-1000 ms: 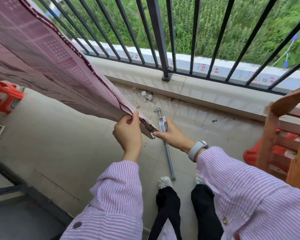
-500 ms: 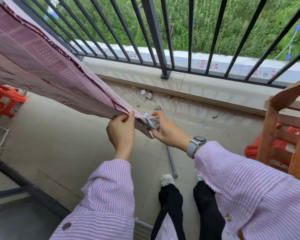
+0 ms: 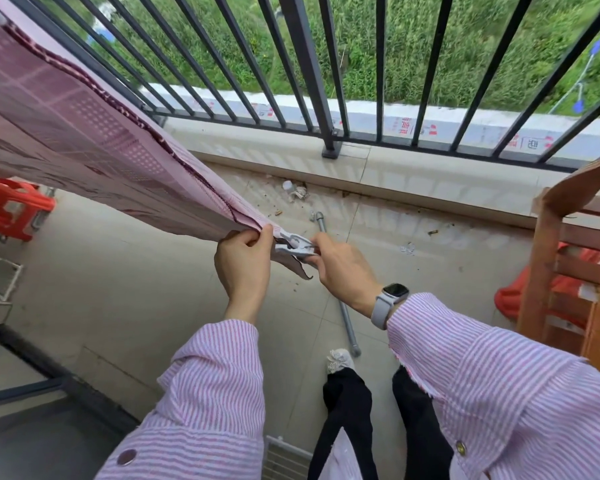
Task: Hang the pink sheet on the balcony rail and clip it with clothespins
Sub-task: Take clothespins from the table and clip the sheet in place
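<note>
The pink patterned sheet (image 3: 84, 133) stretches from the upper left down to a gathered corner at the centre of the head view. My left hand (image 3: 245, 261) pinches that corner between thumb and fingers. Just to the right, my right hand (image 3: 340, 268) grips a white clothespin (image 3: 293, 244) whose jaws sit on the sheet's corner. A short tip of fabric hangs below the pin. The dark metal balcony rail (image 3: 305, 64) runs across the top, beyond both hands.
A wooden frame (image 3: 568, 265) stands at the right with red cloth (image 3: 510, 296) behind it. Red plastic stool (image 3: 11, 209) at the left. A grey metal rod (image 3: 343, 299) and litter lie on the tiled floor near my feet. A low concrete kerb (image 3: 395, 174) runs under the rail.
My right hand brought the clothespin from beside the sheet's corner onto it. My left hand stayed pinched on the corner; both hands drifted slightly left and up.
</note>
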A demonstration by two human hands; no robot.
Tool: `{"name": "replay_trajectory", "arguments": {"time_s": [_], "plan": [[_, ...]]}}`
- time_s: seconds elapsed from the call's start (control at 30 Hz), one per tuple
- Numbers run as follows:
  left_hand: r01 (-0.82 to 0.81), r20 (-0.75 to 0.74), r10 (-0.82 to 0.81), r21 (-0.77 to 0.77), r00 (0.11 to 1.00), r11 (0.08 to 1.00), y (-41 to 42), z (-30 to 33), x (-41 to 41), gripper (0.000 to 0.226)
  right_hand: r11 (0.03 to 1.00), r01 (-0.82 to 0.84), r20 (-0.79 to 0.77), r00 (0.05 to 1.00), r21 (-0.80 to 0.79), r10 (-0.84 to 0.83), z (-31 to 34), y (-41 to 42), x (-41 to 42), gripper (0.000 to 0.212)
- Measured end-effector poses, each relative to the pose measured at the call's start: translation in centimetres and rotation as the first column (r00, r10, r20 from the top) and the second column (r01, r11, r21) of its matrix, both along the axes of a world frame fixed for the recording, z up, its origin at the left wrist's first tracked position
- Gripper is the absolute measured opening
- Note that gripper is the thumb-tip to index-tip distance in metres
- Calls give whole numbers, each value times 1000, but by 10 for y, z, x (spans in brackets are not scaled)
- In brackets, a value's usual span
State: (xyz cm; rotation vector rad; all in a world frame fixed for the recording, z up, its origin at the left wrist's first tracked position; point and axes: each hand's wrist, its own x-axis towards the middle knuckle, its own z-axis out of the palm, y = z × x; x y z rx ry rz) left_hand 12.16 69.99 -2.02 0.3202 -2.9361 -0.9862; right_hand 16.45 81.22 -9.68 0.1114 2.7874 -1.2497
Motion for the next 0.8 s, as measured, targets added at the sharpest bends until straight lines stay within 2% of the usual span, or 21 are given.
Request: {"name": "replay_trajectory", "arguments": {"time_s": [0.17, 0.37, 0.5, 0.6, 0.7, 0.8], "plan": [[7, 39, -8, 34, 999, 999, -2, 1, -2, 36, 998, 17, -43, 999, 67, -14, 6, -18, -11, 20], [0, 76, -9, 121, 997, 993, -1, 2, -4, 36, 993, 39, -12, 999, 111, -37, 5, -23, -22, 22], [37, 110, -57, 180, 992, 983, -6, 0, -3, 40, 996, 82, 20, 996, 47, -83, 0, -11, -18, 26], [107, 136, -142, 234, 981, 966, -11, -5, 1, 14, 999, 43, -1, 999, -4, -43, -2, -4, -16, 42], [162, 147, -195, 209, 970, 964, -19, -15, 13, 26, 999, 48, -43, 998, -6, -49, -1, 2, -4, 56], [323, 160, -332, 80, 930, 943, -22, -30, 37, 33, 989, 135, -18, 991, 61, -135, 0, 13, 29, 55]]}}
